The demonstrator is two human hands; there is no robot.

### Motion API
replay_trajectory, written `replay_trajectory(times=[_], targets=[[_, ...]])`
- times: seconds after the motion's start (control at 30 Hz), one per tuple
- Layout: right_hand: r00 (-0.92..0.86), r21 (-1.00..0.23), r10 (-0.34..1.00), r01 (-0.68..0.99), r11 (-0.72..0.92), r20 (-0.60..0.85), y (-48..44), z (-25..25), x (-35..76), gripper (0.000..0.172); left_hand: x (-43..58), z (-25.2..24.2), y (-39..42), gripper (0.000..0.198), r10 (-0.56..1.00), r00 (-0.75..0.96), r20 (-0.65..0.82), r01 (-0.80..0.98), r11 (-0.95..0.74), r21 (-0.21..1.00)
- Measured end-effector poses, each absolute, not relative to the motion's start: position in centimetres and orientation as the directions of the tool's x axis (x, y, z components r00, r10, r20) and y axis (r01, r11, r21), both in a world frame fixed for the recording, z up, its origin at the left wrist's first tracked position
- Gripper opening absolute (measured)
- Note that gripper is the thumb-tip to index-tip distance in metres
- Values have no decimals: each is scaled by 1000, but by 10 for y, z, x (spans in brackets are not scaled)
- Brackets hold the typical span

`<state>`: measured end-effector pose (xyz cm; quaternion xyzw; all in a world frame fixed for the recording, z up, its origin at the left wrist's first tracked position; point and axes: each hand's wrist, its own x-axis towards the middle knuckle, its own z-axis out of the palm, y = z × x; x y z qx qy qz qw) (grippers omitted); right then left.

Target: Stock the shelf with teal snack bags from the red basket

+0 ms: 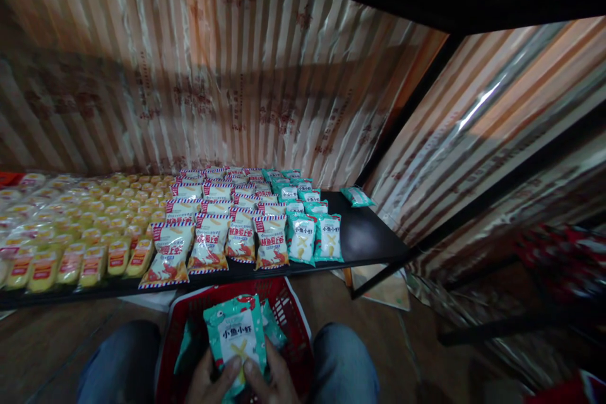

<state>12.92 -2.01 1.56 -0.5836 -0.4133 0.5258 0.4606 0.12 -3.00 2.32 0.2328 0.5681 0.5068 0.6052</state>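
Observation:
Between both hands is a teal snack bag (pixel 235 323) with a white front panel, held upright over a red plastic basket (pixel 294 303). My left hand (pixel 212 379) grips its lower left side, thumb across the front. On the lower right side, my right hand (pixel 271 375) closes on the same bag, its thumb near the other one. More teal bags (pixel 274 322) lie in the basket behind and beside the held one. Ahead, on the black shelf (pixel 364 237), similar teal bags (pixel 328 237) stand in rows at the right end of the goods.
Red-and-white snack bags (pixel 213 243) fill the shelf's middle, with yellow packaged cakes (pixel 92 262) to the left. A single teal bag (pixel 357 196) lies apart at the back right. Corrugated striped sheeting (pixel 213 76) rises behind. A dark post (pixel 407 113) stands at the shelf's right corner.

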Motion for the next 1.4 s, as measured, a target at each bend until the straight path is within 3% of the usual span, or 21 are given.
replay_trajectory(times=[0.13,0.4,0.57,0.73,1.07,1.2,1.4], targets=[[-82,-972,980,-134,-192,-182,-10,44,138,65,-2,30,-27,71,896,-73,-438,-314,396,863],[-95,-961,971,-151,-230,-218,4,44,152,65,27,31,-19,69,895,-328,-303,-111,282,953],[13,-952,953,-48,-301,-302,7,36,170,71,46,31,-15,66,909,-349,-228,-26,234,972],[28,-949,952,-93,-302,-306,7,23,182,71,51,30,-10,66,905,-342,-254,81,297,951],[167,-938,925,-119,-324,-341,4,-7,176,62,57,39,-11,75,855,-320,-409,-256,338,906],[17,-886,907,-221,-407,-421,5,6,168,70,54,39,-10,80,877,-255,-408,-382,296,875],[-131,-861,918,-319,-396,-374,7,29,153,66,39,42,-5,65,903,-139,-406,-381,330,864]])
